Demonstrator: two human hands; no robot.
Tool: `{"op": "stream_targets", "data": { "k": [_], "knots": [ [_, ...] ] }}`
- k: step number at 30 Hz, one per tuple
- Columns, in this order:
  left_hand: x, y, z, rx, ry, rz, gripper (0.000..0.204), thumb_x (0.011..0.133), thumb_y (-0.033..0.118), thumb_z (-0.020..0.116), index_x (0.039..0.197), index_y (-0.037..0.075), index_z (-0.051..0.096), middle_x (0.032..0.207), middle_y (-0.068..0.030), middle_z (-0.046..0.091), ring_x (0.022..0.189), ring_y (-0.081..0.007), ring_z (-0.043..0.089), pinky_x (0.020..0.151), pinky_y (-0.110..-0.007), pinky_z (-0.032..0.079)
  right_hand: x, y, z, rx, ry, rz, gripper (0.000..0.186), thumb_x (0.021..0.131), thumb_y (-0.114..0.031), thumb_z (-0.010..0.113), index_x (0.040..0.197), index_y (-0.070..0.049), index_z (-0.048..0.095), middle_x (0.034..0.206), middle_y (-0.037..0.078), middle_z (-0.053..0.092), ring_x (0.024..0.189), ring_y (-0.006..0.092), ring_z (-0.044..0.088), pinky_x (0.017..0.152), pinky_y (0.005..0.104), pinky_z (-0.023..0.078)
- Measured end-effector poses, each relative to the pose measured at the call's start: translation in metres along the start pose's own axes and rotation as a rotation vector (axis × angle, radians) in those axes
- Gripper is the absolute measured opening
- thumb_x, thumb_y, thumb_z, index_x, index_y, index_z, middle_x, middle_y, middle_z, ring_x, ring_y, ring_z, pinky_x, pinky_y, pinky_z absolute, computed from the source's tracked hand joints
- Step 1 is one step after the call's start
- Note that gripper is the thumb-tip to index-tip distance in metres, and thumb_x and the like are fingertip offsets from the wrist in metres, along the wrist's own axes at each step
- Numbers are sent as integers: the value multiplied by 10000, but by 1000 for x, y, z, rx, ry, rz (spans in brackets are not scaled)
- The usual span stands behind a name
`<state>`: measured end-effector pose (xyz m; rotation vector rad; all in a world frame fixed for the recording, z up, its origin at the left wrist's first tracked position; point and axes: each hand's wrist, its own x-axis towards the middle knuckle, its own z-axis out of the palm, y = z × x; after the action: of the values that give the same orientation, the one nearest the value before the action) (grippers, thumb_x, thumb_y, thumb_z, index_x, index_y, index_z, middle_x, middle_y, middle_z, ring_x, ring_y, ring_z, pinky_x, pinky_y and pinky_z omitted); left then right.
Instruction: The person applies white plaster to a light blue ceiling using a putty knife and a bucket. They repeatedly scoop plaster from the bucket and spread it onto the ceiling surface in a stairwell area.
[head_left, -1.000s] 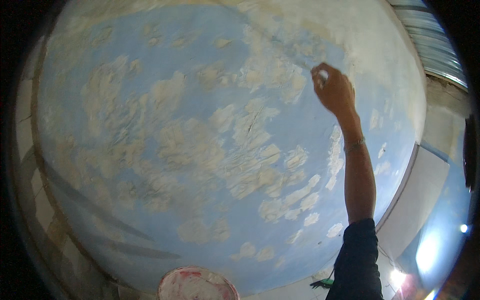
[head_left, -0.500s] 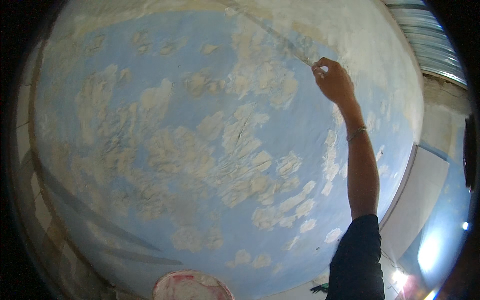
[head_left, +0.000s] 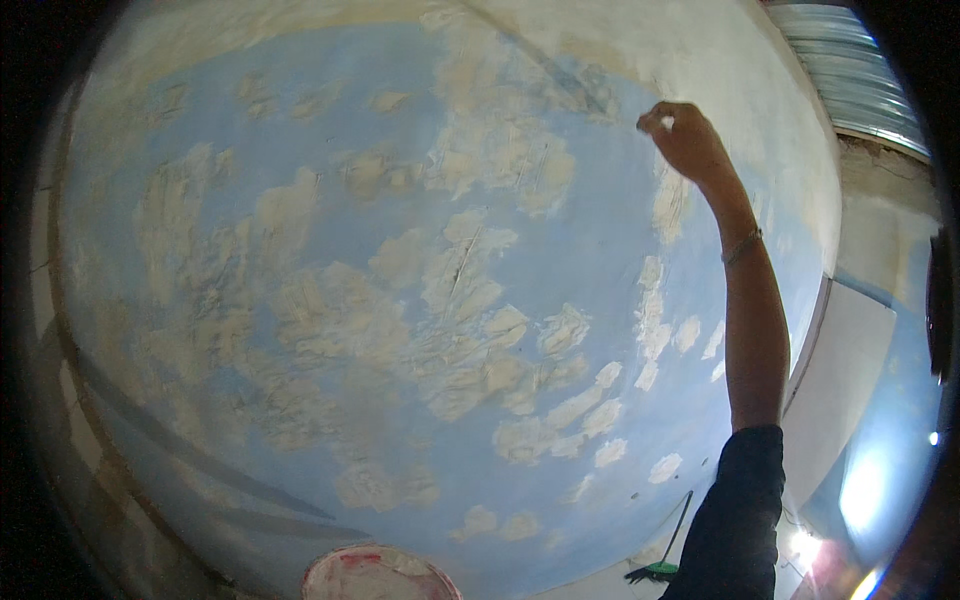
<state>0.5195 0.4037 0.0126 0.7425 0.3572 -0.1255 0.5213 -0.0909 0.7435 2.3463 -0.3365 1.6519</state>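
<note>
Our right hand (head_left: pixel 685 138) is hovering before the upper right part of a painted wall (head_left: pixel 590 260), its fingers curling in toward the thumb. A small bright spot is showing between them, but we cannot tell whether it is a gap or a thing being gripped, nor whether the hand is touching the wall. Our left hand is falling outside the view, so we cannot tell its state.

Through the head camera we are facing that wall, which is filling most of the view before us. Its middle is showing pale blue, and many rough cream-coloured patches (head_left: pixel 465 270) are spreading across the blue; off-white is bordering it along the wall's top. Near our hand, a thin bracelet (head_left: pixel 742 245) is circling the wrist, and a dark sleeve (head_left: pixel 730 520) is covering the arm farther down. Dark shadows (head_left: pixel 200 440) are slanting across the wall's lower left.

By the wall's foot, a round pale bucket (head_left: pixel 375 548) with reddish smears is showing only in part. Farther right along that foot, a green-and-black broom (head_left: pixel 660 570) is leaning near our sleeve. Beyond the wall's right edge, a whitish panel (head_left: pixel 845 380) is standing, and corrugated metal sheeting (head_left: pixel 850 75) is running past its upper right corner.
</note>
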Motion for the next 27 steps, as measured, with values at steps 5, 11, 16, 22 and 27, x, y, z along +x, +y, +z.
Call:
{"op": "stream_targets", "data": {
  "k": [5,11,16,22,27],
  "knots": [
    [1,2,2,43,-3,26,449,949,448,706,1238,117,615,860,-12,659,536,-80,515,398,-220,373,39,-6,42,64,320,159,272,1005,-321,549,1198,-172,669,1048,174,750,1009,417,704,878,528,552],
    [-5,8,3,-32,0,-83,416,945,432,716,1223,137,622,854,-10,664,520,-84,509,390,-213,373,-22,-30,95,-60,221,86,242,1028,-318,521,1155,-130,605,863,231,728,809,420,736,717,551,579],
    [-12,4,14,0,70,-83,404,936,426,728,1207,141,635,840,-7,669,474,-89,474,389,-211,372,-6,-16,30,21,266,209,239,991,-321,549,1117,-219,725,1075,123,756,1032,371,705,892,499,550],
    [-9,9,17,62,-25,-46,413,927,429,738,1198,132,642,840,-3,685,461,-110,472,413,-227,404,21,-26,28,-62,172,152,320,987,-340,529,1191,-166,703,1174,155,729,1115,380,683,979,510,525],
    [-12,12,30,64,-94,-49,450,921,442,745,1233,141,628,823,2,684,468,-107,472,417,-236,400,12,-7,4,-41,61,108,381,961,-382,553,1209,-146,721,1192,146,731,1129,382,683,1025,521,507]
  ]
}}
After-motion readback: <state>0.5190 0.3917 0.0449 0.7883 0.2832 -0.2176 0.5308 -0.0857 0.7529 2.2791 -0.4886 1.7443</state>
